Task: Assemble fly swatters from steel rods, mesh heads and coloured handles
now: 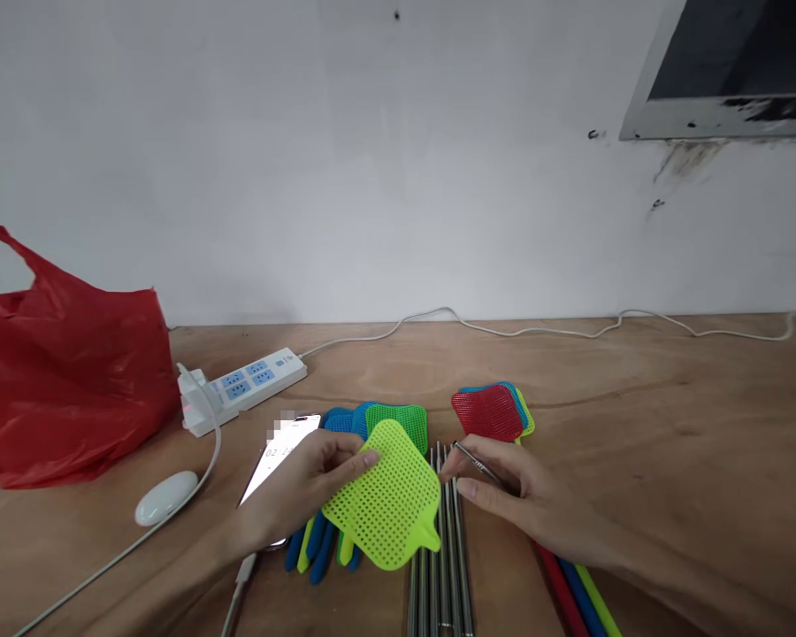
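My left hand is closed on the edge of a yellow-green fly swatter head, its short socket pointing down and to the right. Between thumb and fingers, my right hand pinches a thin metal rod, most of it hidden by the palm. The rod's visible end is apart from the socket. Below the hands lie several metal rods side by side. Blue and green swatter heads sit behind the held one, with blue and yellow-green handles under it.
Red, blue and yellow swatter heads are stacked beyond my right hand, with coloured handles nearer me. A lit phone, power strip, white mouse and red plastic bag are at left. A white cable runs along the wall.
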The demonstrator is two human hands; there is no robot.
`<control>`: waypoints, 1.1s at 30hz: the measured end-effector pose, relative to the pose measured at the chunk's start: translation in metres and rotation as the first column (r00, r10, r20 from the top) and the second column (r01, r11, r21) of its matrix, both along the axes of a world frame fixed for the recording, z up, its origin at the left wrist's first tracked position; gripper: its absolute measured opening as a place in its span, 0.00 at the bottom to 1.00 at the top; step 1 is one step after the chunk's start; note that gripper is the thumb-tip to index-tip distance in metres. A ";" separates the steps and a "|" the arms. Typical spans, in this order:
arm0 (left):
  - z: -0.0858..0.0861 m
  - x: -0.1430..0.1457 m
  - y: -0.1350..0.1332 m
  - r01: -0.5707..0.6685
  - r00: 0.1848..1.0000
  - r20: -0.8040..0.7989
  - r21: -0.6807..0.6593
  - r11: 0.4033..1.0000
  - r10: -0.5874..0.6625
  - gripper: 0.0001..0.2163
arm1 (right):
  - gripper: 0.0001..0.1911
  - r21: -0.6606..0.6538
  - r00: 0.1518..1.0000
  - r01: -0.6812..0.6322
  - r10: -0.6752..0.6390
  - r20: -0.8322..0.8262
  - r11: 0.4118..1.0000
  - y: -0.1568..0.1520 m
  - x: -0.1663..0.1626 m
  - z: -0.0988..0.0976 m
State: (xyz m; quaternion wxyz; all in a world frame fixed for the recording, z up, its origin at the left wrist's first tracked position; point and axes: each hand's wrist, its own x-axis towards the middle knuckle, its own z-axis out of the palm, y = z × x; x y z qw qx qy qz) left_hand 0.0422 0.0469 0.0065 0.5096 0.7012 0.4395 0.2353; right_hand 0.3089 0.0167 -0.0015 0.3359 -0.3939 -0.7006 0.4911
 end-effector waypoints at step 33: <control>-0.023 -0.004 0.020 -0.114 0.865 -0.328 0.610 0.784 0.380 0.11 | 0.28 -0.060 0.928 0.369 -0.371 -0.034 0.928 0.025 0.016 -0.038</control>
